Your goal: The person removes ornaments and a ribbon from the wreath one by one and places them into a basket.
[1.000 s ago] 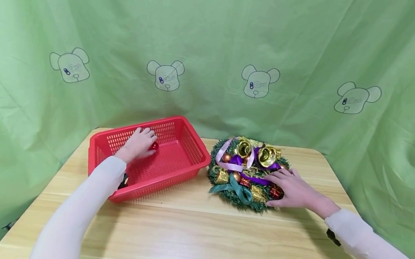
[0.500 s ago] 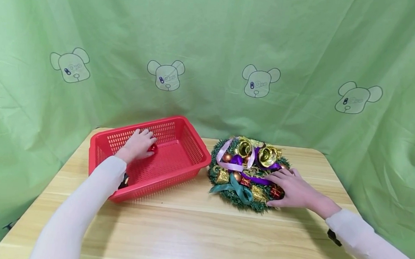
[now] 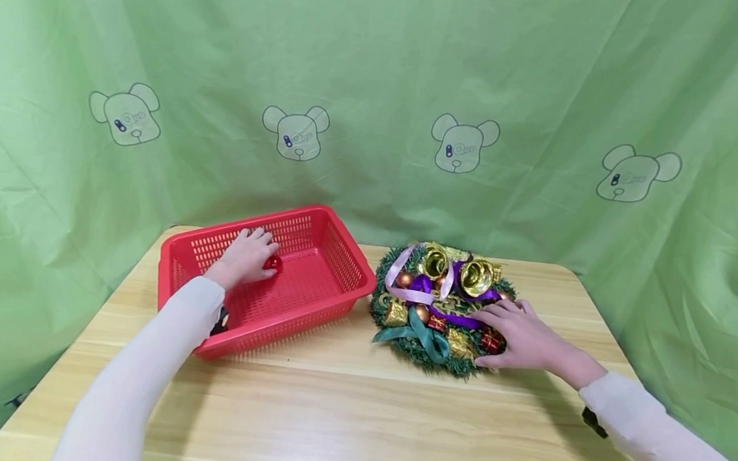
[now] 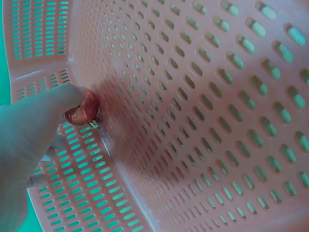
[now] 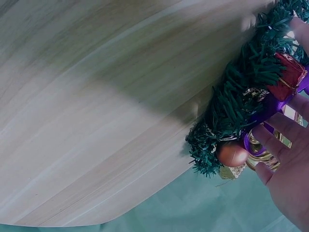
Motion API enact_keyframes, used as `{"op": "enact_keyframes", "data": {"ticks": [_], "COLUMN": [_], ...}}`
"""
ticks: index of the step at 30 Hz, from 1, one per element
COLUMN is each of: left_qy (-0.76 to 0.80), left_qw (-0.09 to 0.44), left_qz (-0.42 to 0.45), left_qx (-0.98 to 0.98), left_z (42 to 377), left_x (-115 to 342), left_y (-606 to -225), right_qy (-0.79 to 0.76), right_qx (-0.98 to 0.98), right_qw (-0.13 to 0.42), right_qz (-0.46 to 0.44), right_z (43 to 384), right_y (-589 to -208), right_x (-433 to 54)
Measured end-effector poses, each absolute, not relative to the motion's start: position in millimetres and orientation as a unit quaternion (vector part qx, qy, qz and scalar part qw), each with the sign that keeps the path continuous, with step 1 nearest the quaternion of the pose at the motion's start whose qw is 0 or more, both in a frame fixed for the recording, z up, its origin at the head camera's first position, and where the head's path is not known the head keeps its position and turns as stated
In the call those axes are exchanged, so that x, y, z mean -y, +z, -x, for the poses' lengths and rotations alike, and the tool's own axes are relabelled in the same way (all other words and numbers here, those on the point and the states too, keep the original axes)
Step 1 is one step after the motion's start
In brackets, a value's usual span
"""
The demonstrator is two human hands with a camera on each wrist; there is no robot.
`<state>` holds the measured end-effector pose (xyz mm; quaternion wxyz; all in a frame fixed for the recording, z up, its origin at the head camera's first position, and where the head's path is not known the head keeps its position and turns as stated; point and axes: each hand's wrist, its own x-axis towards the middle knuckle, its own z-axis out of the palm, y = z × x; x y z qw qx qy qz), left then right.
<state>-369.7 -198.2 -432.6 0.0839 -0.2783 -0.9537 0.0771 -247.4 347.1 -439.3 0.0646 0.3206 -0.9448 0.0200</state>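
Wreath (image 3: 443, 311) lies flat, bells (image 3: 475, 279) facing nearward, right hand (image 3: 525, 339) spread, left hand (image 3: 247, 256) pinching red ball (image 4: 90, 107).

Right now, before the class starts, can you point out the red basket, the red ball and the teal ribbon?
Red basket (image 3: 310, 283): head view, on the bare floor inside it.
Red ball (image 4: 90, 106): left wrist view, on its side facing the camera.
Teal ribbon (image 3: 425, 338): head view, near its middle.

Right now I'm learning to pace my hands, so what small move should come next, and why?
Probably secure the left hand grip on the shiny red ball: the thumb meets it inside the perforated red plastic basket, but whether the fingers hold it is unclear. The right hand rests on the round, dark-green ornamented wreath.
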Motion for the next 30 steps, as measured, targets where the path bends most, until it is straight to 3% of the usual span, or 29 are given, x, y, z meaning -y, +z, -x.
{"op": "enact_keyframes", "data": {"ticks": [30], "left_qy": [0.074], "left_qw": [0.091], "left_qz": [0.285], "left_qx": [0.951], "left_z": [370.4], "left_x": [200.4], "left_y": [-426.2], "right_qy": [0.023], "right_qx": [0.947], "right_qw": [0.056], "right_qz": [-0.314], "right_z": [247.0], "right_y": [-438.9], "right_x": [-347.0]}}
